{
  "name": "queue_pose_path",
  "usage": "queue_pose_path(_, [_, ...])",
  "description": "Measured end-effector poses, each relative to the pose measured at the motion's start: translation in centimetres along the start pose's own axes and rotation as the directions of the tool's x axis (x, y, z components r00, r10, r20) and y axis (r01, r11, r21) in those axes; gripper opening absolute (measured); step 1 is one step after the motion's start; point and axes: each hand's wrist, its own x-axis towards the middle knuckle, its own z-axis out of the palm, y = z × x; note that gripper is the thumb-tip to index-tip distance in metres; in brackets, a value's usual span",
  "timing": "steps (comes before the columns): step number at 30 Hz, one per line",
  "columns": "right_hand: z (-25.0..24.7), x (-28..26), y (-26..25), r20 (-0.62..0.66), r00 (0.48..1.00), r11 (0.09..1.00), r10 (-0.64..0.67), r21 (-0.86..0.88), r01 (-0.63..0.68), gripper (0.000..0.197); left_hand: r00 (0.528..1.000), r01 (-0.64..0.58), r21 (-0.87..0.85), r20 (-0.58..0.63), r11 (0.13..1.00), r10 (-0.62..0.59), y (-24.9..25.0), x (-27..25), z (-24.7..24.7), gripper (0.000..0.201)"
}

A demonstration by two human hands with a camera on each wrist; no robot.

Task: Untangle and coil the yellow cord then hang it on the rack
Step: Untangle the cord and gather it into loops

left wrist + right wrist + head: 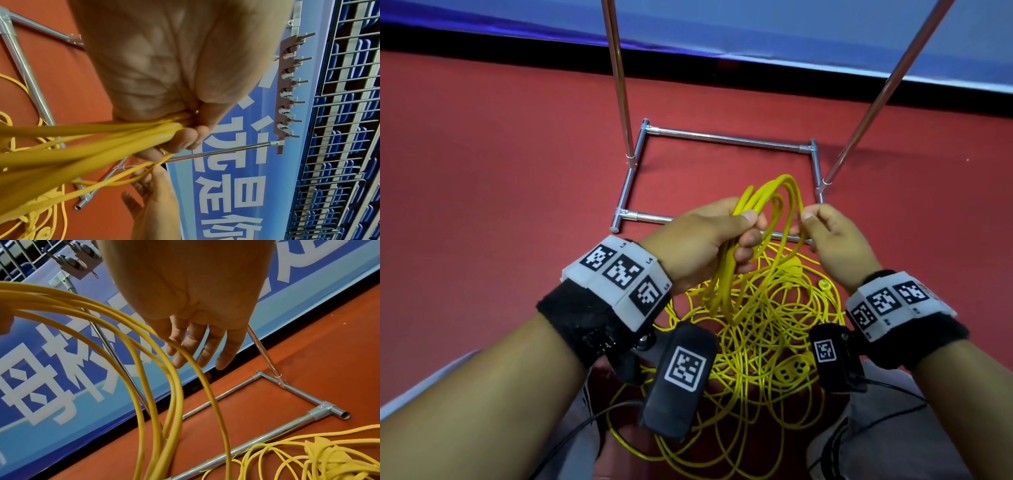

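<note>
Red floor [500, 164] fills most of the head view. Far edge: black strip [482, 41] along the floor, then a blue banner [722, 24] above it; wrist views show large white characters [232, 194] printed on the banner. Behind the banner, metal grid fencing [345, 113] with rows of blue seats [337, 142] past it. Near side: grey trouser legs [876, 394] left and right at the bottom, a shoe with laces [828, 442] at near right. Thin black cable [585, 421] runs across the near floor. Black wristbands with white tag blocks [619, 270] carrying black-and-white square markers, plus black camera pods [681, 380] with the same kind of marker.
</note>
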Motion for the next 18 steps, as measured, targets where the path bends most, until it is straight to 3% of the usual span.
queue_pose_path(3, [0.3, -0.1, 0.4, 0.112, 0.993, 0.999, 0.034, -0.005, -0.034, 0.019, 0.999, -0.038, -0.030, -0.022, 0.999, 0.037, 0.6, -0.1, 0.1, 0.021])
queue_pose_path(8, [0.7, -1.0, 0.7, 0.322, 0.938, 0.992, 0.125, -0.038, -0.119, 0.023, 0.990, -0.113, -0.051, -0.088, 0.992, 0.108, 1.7, -0.3, -0.7, 0.021])
queue_pose_path(14, [0.2, -0.8, -0.2, 0.182, 0.951, 0.958, 0.252, 0.090, -0.271, 0.019, 0.944, -0.112, 0.235, -0.278, 0.965, 0.177, 0.3, 0.6, -2.0, 0.012])
queue_pose_path(18, [0.2, -1.1, -2.6, 0.239, 0.931, 0.896, 0.275, 0.288, -0.338, 0.020, 0.933, -0.005, 0.499, -0.309, 0.867, 0.184, -0.8, 1.0, -2.6, 0.022])
